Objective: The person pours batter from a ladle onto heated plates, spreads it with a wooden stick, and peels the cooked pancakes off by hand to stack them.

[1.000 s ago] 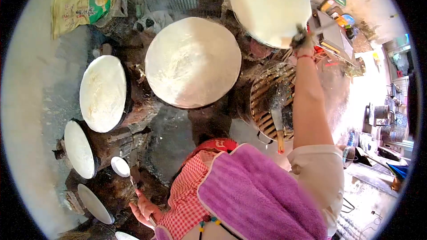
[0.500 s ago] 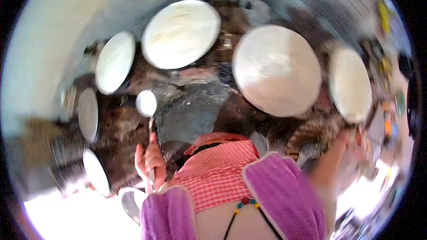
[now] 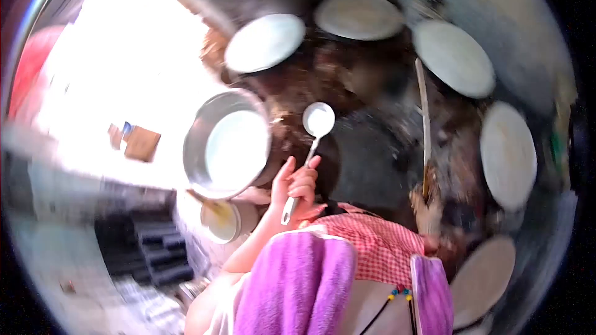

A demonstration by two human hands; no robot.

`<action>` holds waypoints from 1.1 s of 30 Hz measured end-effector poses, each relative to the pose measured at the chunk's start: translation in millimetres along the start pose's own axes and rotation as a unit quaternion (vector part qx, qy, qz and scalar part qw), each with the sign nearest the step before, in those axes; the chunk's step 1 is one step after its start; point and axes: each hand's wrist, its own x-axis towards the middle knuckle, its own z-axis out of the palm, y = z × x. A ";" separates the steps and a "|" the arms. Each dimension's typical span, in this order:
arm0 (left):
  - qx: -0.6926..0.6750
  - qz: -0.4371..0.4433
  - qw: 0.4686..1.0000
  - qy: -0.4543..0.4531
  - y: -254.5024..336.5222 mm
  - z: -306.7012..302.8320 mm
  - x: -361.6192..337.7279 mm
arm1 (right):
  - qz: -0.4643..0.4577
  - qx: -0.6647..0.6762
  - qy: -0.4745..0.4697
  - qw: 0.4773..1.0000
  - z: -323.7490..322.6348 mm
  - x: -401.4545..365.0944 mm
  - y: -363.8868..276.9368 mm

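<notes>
My left hand [image 3: 298, 187] is closed around the handle of a ladle [image 3: 319, 120]. The ladle's bowl looks white inside and points away from me. Just left of it stands a metal pot [image 3: 194, 149] holding white liquid [image 3: 239, 152]. On the right, my right hand [image 3: 427, 211], somewhat blurred, grips the lower end of a long, thin, pale stick [image 3: 424, 111] that points up and away. The stick's far tip is beside a large round white disc [image 3: 454, 59].
More round white discs stand around me, one at the far left [image 3: 266, 43], one at the back [image 3: 359, 17], one at right [image 3: 509, 156]. A pale bucket [image 3: 239, 226] with a yellowish stick sits below the pot. A brown box [image 3: 143, 144] lies on the bright ground.
My view has swung left, bringing the pot and bucket into sight. My left hand still holds the ladle. My right hand, earlier reaching out right, now has the pale stick in it.
</notes>
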 end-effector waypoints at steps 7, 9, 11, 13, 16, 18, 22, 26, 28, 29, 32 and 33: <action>-0.071 0.255 0.963 -0.049 175.3 2.7 -92.6 | 0.102 0.022 -0.279 0.955 217.6 66.7 -3.8; -0.057 0.329 0.941 -0.051 183.5 7.1 -115.8 | 0.116 -0.044 -0.323 0.938 253.8 74.3 -31.3; -0.032 0.392 0.918 -0.057 216.9 8.8 -138.4 | 0.074 -0.211 -0.364 0.904 313.3 87.7 -53.8; -0.023 0.431 0.900 -0.059 247.8 12.7 -152.7 | -0.028 -0.269 -0.410 0.871 356.8 104.9 -57.4; -0.055 0.457 0.886 -0.049 266.0 18.8 -165.4 | -0.040 -0.316 -0.457 0.830 397.9 112.4 -70.3; -0.076 0.466 0.880 -0.055 278.6 14.1 -167.7 | -0.029 -0.338 -0.486 0.806 422.3 116.7 -74.0; -0.119 0.475 0.871 -0.044 271.0 -3.6 -162.3 | 0.079 -0.369 -0.537 0.755 438.9 120.6 -69.9; -0.171 0.443 0.879 -0.041 266.3 -24.6 -153.8 | 0.076 -0.370 -0.568 0.731 447.9 131.9 -61.6; -0.183 0.438 0.880 -0.024 264.2 -34.2 -147.4 | 0.096 -0.369 -0.564 0.733 451.2 126.9 -78.7; -0.187 0.439 0.879 -0.015 263.0 -35.9 -144.1 | 0.187 -0.352 -0.550 0.734 453.1 122.2 -98.1; -0.196 0.430 0.881 0.011 266.5 -40.6 -138.5 | 0.264 -0.342 -0.527 0.731 462.9 112.7 -124.0; -0.192 0.425 0.883 0.047 270.4 -42.1 -137.9 | 0.244 -0.322 -0.551 0.730 470.6 109.3 -137.8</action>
